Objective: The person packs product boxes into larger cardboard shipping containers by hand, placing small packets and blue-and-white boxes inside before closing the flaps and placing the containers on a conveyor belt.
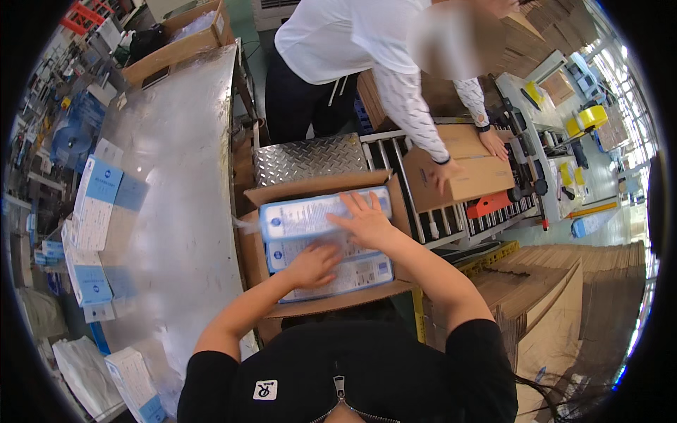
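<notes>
An opened cardboard box in front of me holds three long blue-and-white packs lying side by side. On the far pack rests my right hand, its fingers spread and nothing gripped. My left hand, somewhat blurred, is over the middle pack and the near pack, its fingers loosely apart and holding nothing. Part of the middle pack is hidden by both hands. The box's flaps are folded outward.
A metal table runs along the left, with blue-and-white cartons at its far side. Beyond the box is a diamond-plate surface. A co-worker in white handles a closed box on a roller conveyor. Flattened cardboard is stacked at right.
</notes>
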A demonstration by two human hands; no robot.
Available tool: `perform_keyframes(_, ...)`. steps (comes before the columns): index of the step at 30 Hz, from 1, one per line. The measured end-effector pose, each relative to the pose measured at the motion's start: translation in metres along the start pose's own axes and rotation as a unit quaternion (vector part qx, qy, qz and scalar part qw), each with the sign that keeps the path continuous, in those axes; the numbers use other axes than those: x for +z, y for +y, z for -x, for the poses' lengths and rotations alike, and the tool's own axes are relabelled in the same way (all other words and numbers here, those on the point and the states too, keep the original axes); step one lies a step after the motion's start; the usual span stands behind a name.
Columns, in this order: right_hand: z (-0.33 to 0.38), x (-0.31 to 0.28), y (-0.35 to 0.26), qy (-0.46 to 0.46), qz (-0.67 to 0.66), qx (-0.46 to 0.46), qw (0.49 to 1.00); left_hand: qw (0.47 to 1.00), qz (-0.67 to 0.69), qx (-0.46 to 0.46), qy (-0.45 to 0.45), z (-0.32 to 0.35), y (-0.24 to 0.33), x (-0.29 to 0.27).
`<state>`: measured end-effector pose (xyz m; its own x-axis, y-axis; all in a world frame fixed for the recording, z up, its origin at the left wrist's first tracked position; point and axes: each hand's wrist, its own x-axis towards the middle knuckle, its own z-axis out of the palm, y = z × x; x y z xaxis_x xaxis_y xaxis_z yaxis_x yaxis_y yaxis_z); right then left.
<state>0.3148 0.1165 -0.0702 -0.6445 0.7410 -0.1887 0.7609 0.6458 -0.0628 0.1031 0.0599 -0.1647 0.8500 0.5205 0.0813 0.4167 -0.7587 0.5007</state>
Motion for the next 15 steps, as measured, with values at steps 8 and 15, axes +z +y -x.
perform_keyframes(8,0.067,-0.051,0.036,0.125,-0.226,0.204,0.944,0.754,0.200,-0.522,0.345,0.099,-0.047,0.060)
perform_keyframes(15,0.092,0.087,0.079,-0.051,-0.374,0.178,0.909,0.765,0.274,-0.561,0.159,0.018,-0.030,0.051)
